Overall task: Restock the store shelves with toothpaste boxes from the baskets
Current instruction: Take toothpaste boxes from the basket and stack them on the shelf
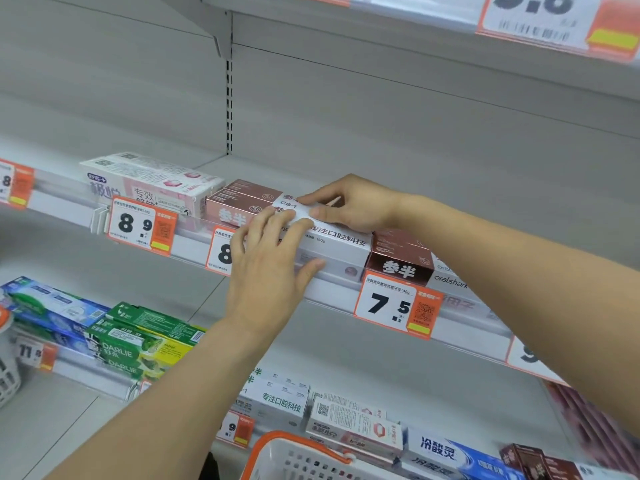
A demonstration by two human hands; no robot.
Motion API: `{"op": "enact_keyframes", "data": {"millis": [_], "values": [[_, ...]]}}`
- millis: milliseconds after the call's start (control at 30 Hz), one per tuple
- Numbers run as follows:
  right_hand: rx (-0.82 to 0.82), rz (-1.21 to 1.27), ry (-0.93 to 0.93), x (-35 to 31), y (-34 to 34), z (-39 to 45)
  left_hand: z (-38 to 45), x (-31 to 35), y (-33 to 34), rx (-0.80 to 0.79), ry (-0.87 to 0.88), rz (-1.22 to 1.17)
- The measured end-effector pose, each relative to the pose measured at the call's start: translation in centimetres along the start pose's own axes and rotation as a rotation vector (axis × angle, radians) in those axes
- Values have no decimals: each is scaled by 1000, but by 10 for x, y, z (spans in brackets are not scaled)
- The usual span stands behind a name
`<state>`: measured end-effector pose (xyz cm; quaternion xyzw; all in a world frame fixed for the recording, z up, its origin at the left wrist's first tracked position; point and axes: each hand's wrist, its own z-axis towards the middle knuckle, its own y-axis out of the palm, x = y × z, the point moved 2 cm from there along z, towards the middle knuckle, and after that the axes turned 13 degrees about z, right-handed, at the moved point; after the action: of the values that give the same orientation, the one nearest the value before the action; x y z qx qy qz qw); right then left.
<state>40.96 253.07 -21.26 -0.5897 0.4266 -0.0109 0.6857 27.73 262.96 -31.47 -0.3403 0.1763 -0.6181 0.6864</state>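
Your left hand [268, 261] and right hand [349, 204] meet on a white box [334, 242] lying lengthwise at the front of the middle shelf [277, 168], near the centre of your view. Your left fingers lie spread over its near end, with the thumb [310, 268] hooked under the front face. Your right hand comes in from 3 o'clock and covers the top, with the thumb tip touching your left fingertips; how tightly it grips, you cannot tell. Just at 9 o'clock of the box sit two pink boxes [239, 202], and past them a pale pink pack [152, 183]. At 3 o'clock, touching the white box, stands a brown box [400, 261] above the 7.5 tag [398, 306]. At 6 o'clock, low in view, is a white basket [301, 459] with an orange handle.
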Motion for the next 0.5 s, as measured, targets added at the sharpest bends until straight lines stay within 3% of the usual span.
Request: {"op": "enact_keyframes", "data": {"millis": [133, 233, 333, 400, 500], "values": [[335, -154, -221, -7, -4, -41, 1, 1, -2, 6, 26, 20], [584, -47, -366, -13, 5, -102, 2, 10, -15, 102, 18, -20], [660, 104, -398, 0, 37, -167, -5, 34, -30, 180, 102, -199], [631, 208, -332, 19, 72, -199, -23, 56, -32, 59, 199, -311], [519, 386, -110, 66, 135, -230, -71, 87, -15, -332, 317, -311]]}}
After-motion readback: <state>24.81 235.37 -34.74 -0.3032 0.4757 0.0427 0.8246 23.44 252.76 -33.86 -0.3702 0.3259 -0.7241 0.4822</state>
